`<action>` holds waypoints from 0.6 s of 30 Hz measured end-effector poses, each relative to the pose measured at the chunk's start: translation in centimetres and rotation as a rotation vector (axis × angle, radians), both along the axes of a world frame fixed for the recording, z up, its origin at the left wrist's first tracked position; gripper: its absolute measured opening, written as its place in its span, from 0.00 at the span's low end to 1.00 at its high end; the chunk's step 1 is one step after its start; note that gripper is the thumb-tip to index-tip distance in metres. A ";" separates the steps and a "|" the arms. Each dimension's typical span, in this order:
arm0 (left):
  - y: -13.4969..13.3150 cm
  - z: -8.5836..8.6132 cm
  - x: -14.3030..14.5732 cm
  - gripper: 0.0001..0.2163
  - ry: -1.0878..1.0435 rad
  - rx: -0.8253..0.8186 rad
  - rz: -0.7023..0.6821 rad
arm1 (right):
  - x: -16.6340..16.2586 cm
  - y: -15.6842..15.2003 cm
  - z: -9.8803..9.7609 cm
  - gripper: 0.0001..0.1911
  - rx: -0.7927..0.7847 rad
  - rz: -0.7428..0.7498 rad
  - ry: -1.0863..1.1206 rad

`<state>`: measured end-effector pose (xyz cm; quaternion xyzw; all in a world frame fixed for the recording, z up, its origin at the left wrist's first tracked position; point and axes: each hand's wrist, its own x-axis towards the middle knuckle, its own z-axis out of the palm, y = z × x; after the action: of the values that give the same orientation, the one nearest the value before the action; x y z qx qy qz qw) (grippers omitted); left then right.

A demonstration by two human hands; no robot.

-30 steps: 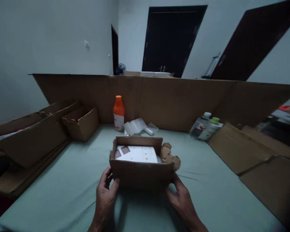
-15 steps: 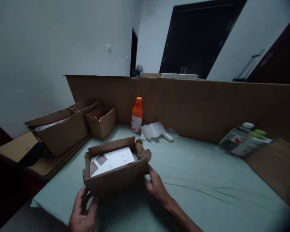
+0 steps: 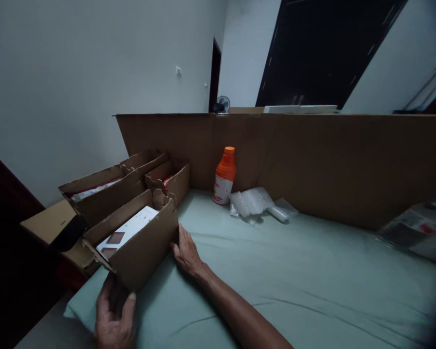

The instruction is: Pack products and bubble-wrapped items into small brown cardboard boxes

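Between my two hands is an open cardboard box (image 3: 148,247), tilted, at the left side of the table. A white carton with brown squares (image 3: 130,230) lies inside it. My left hand (image 3: 114,310) grips the near lower corner, thumb on the front side and fingers partly hidden beneath. My right hand (image 3: 186,252) closes on the far right end, its fingertips hidden behind the cardboard. Just beyond stand a longer cardboard box (image 3: 110,198) with white and red contents and a smaller cardboard box (image 3: 181,184) with something red in it.
An orange bottle (image 3: 225,177) stands by the cardboard partition (image 3: 312,165) at the back. Beside it lie clear plastic packets (image 3: 254,203). Blurred at the right edge is a clear plastic bottle (image 3: 414,228). Green cloth (image 3: 312,271) covers the table.
Both hands have carried the cardboard box leftward and turned it, bringing it alongside the other boxes. The view has swung left, so the background sits farther right.
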<state>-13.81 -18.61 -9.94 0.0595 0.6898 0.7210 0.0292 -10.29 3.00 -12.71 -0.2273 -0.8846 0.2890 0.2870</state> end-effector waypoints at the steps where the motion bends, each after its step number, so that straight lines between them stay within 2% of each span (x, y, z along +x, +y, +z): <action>1: 0.3 0.3 -0.7 0.37 0.002 0.001 0.007 | -0.7 0.0 -0.2 0.41 0.006 0.006 -0.009; 5: 1.4 0.5 -4.0 0.35 0.051 -0.065 0.032 | -3.4 0.1 -0.7 0.43 0.032 0.015 -0.050; 9: 2.6 -0.5 -6.5 0.33 0.126 -0.124 0.067 | -5.1 -0.1 -0.9 0.41 0.058 0.026 -0.087; 14: 3.2 -2.7 -7.8 0.34 0.091 -0.124 0.052 | -5.3 -0.3 -1.2 0.37 0.091 0.046 -0.111; 18: 3.1 -2.9 -7.8 0.37 0.069 -0.142 0.032 | -5.1 -0.2 -1.4 0.36 0.122 0.068 -0.130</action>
<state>-21.63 -15.52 -12.87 0.0711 0.7407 0.6680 -0.0021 -15.39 2.84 -14.10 -0.1978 -0.9244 0.2289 0.2324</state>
